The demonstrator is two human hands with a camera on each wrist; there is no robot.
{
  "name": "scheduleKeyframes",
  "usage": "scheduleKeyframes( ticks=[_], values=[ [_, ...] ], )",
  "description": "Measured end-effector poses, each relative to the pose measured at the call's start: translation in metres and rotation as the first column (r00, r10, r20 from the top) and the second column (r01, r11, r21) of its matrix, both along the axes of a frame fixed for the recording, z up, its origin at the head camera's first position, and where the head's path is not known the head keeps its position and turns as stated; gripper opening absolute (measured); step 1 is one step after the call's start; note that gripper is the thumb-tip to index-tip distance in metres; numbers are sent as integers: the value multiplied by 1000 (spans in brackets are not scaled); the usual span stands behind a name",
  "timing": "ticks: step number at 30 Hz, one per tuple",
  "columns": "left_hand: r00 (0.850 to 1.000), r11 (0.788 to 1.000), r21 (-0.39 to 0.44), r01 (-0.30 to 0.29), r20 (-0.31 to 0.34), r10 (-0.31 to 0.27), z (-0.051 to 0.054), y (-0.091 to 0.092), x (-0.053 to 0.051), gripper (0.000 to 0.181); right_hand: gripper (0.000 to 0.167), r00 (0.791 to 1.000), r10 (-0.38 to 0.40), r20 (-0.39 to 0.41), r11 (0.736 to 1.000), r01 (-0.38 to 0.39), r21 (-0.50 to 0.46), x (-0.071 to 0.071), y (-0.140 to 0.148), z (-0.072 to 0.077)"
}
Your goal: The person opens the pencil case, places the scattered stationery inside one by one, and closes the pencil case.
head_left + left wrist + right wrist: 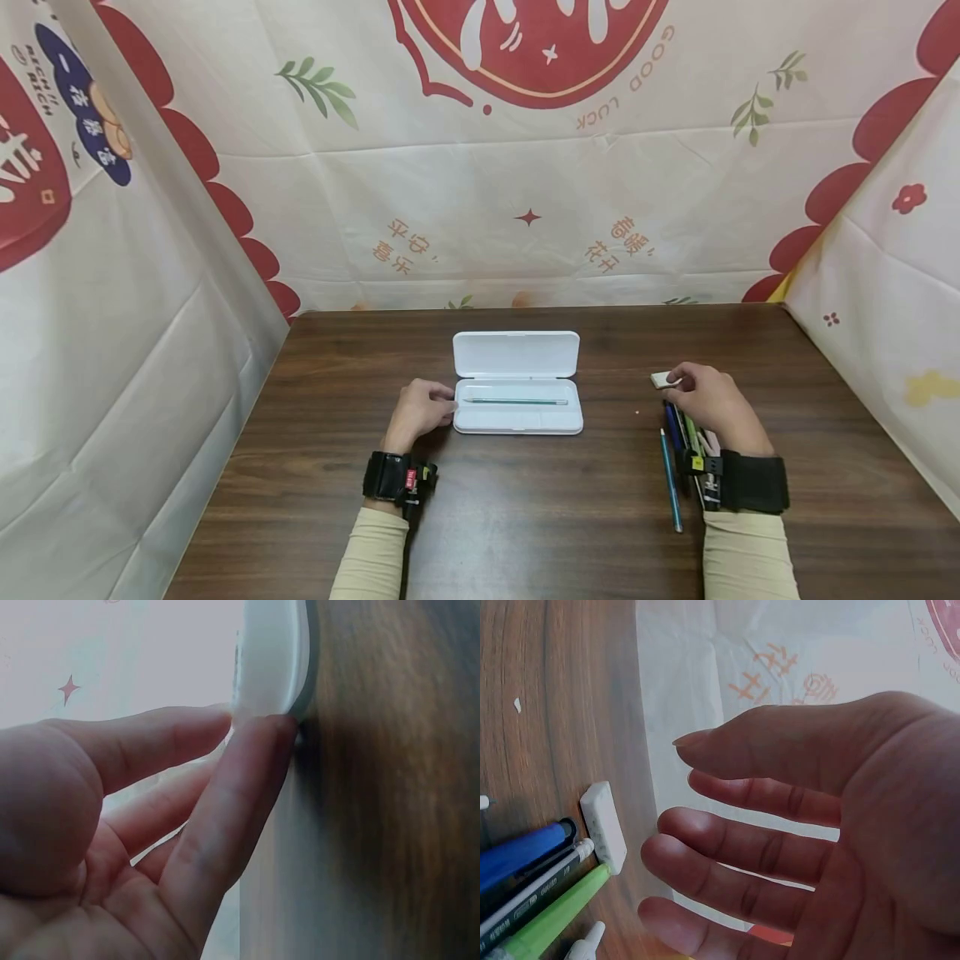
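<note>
A white pencil case (517, 421) lies with its lid up on the table, a slim light-green pencil (517, 402) inside it. At the case's left end my left hand (425, 408) holds the edge; thumb and fingertips meet the white case (270, 660) in the left wrist view. My right hand (708, 400) hovers near a white eraser (663, 380), fingers parted and holding nothing. In the right wrist view the eraser (604, 825) stands apart from the fingertips. Below that hand lie a blue pen (525, 855), a dark pencil (536, 896) and a green pen (562, 907).
Left of the pen group lies a blue pencil (671, 481). A small white scrap (517, 705) is on the brown table (525, 517). Printed cloth (525, 183) hangs behind the table and along both sides.
</note>
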State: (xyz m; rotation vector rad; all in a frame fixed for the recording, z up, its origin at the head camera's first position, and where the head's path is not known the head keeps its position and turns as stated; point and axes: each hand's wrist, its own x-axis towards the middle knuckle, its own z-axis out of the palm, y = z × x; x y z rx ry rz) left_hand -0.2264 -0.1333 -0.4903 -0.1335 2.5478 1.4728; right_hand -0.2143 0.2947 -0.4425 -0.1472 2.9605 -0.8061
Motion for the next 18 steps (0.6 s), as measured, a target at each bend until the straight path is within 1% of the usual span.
scheduleKeyframes(
  ticks=[6, 13, 18],
  values=[
    [1000, 1000, -2, -2, -9, 2, 0, 0, 0, 19, 28, 1000, -10, 9, 1000, 10, -10, 1, 1, 1],
    [1000, 999, -33, -3, 10, 3, 1, 1, 0, 20, 29, 1000, -15, -13, 1000, 16, 10, 3, 8, 1],
    [1000, 1000, -28, -7, 8, 7, 3, 0, -1, 20, 28, 1000, -15, -23, 1000, 15, 10, 2, 10, 3]
  ],
)
